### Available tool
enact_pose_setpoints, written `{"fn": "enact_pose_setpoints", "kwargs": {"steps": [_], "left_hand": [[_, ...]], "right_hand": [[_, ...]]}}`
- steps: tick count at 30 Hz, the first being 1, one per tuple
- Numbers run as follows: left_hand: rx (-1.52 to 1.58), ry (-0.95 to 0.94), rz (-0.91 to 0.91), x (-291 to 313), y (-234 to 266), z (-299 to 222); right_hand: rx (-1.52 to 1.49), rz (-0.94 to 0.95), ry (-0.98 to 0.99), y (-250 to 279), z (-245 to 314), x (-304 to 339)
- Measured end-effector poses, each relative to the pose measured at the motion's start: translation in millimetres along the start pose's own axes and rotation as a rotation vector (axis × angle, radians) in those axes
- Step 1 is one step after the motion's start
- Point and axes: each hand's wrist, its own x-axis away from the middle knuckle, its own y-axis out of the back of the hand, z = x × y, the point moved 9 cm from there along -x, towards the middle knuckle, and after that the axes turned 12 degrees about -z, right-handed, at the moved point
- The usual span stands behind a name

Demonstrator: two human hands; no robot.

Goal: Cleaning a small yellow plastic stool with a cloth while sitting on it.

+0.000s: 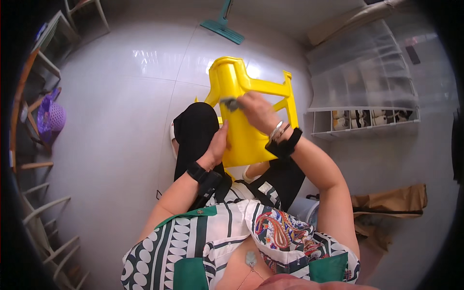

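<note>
A yellow plastic stool point(233, 135) lies tipped over across my lap, its legs pointing away from me. My left hand point(218, 143) grips the stool's left side beside my black-clad knee; some of its fingers are hidden. Over the upper part of the stool, my right hand point(258, 112) is closed around a small grey scrubbing pad point(229, 103), which touches or nearly touches the yellow surface. Motion smears the pad, so its exact kind is hard to make out.
A teal flat mop point(223, 32) stands on the tiled floor ahead. To the right is a shoe rack point(367, 123) with a translucent cover. At the left are a purple basket point(54, 117) and several chairs. A brown bag point(391, 200) lies at right, near a bucket point(305, 209).
</note>
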Motion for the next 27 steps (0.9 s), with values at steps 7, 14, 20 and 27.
{"fn": "enact_pose_setpoints", "kwargs": {"steps": [7,14,20,27], "left_hand": [[-0.135,-0.024,0.03,-1.7,1.3,5.6],[-0.105,-0.055,-0.004,2.3,6.6,3.7],[-0.147,-0.093,0.009,3.8,-3.0,-2.1],[-0.097,-0.048,0.017,-0.9,0.2,5.8]], "right_hand": [[0.086,-0.123,-0.006,2.0,-33.4,-53.9],[0.232,-0.022,0.189,8.4,-41.0,3.3],[0.283,-0.135,-0.28,44.7,-136.9,33.4],[0.013,-0.146,-0.007,21.7,-42.0,-8.9]]}}
